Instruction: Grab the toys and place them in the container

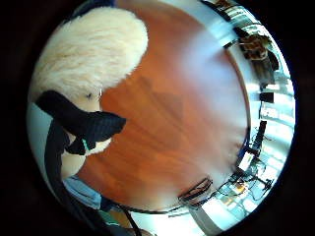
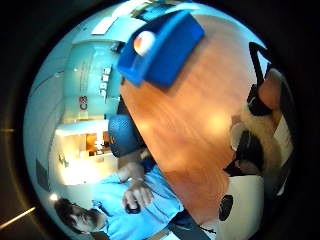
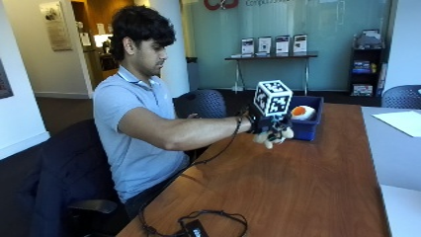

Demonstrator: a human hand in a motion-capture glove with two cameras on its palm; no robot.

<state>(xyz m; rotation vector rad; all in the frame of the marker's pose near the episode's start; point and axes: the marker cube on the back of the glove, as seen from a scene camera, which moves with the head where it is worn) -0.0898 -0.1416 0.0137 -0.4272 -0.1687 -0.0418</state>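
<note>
My gloved right hand point(image 3: 271, 129) is raised above the wooden table point(image 3: 309, 177), just in front of the blue container point(image 3: 308, 124). Its fingers are curled round a cream plush toy point(image 3: 270, 139), which hangs partly below the palm. That fluffy cream toy point(image 1: 88, 54) fills one side of the little finger side palm view, close to the palm, with a black strap across it. The blue container point(image 2: 165, 47) stands on the table near its far edge and holds an orange and white toy point(image 2: 144, 42), also visible as the orange and white toy point(image 3: 303, 112) in the outside view.
A black device with a coiled cable point(image 3: 197, 224) lies at the table's near edge. A white sheet of paper point(image 3: 401, 121) lies on the adjoining pale table at the right. Dark office chairs point(image 3: 204, 103) stand beside the table, and the person's bare left hand stays off the table.
</note>
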